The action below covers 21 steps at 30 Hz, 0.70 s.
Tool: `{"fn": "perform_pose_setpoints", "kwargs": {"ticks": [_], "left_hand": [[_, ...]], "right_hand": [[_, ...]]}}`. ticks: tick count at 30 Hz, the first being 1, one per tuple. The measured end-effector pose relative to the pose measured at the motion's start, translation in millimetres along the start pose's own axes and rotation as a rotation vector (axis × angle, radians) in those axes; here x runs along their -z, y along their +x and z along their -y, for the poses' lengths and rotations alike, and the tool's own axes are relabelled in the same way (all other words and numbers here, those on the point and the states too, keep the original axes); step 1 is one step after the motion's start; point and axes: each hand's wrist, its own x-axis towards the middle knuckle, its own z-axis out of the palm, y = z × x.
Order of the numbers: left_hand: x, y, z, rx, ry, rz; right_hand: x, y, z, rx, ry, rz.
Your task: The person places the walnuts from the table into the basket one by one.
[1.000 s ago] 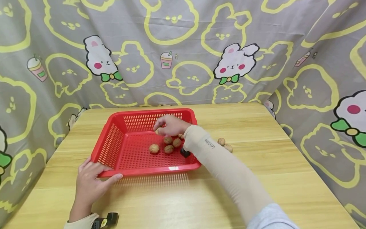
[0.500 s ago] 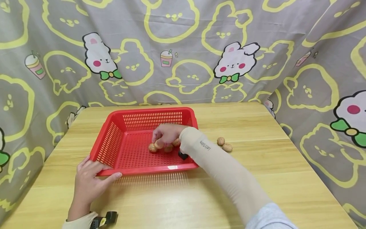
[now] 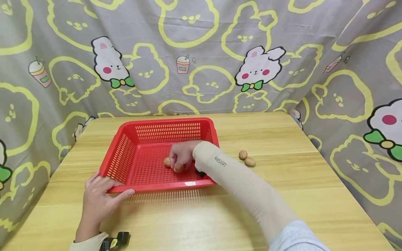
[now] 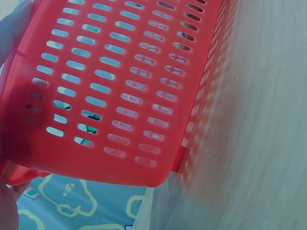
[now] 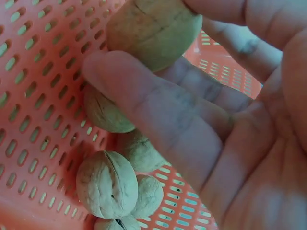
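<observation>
A red plastic basket (image 3: 150, 188) with slotted walls sits on the wooden table. My left hand (image 3: 99, 200) grips its near left corner, thumb along the front rim; the left wrist view shows the slotted basket wall (image 4: 110, 88) close up. Inside the basket, my right hand (image 3: 183, 156) is low over the floor. It pinches a walnut (image 5: 153, 33) between thumb and fingers, as the right wrist view shows. Several other walnuts (image 5: 107, 184) lie grouped beneath and beside that hand. In the head view one walnut (image 3: 167, 162) peeks out at its left; the hand covers most others.
Two walnuts, a rounder walnut (image 3: 243, 154) and a longer walnut (image 3: 250, 161), lie on the table (image 3: 282, 181) right of the basket. A grey patterned curtain (image 3: 207, 42) hangs behind the table and along its sides.
My right hand came down from above the walnuts to the basket floor, then shifted slightly toward the front edge, covering more walnuts. My left hand kept its grip on the basket corner.
</observation>
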Motion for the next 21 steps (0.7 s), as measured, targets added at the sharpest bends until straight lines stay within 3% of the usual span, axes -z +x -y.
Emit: {"fn": "perform_pose_setpoints", "kwargs": {"ticks": [5, 15, 21], "left_hand": [[-0.1, 0.9, -0.7, -0.013, -0.003, -0.003], [-0.6, 0.7, 0.1, -0.024, -0.008, -0.017], [-1.7, 0.2, 1.0, -0.033, -0.011, -0.022]], "right_hand": [[-4.0, -0.2, 0.4, -0.003, -0.087, 0.019], [-9.1, -11.6, 5.2, -0.158, 0.103, 0.071], [-11.9, -14.7, 5.4, -0.213, 0.081, 0.065]]}}
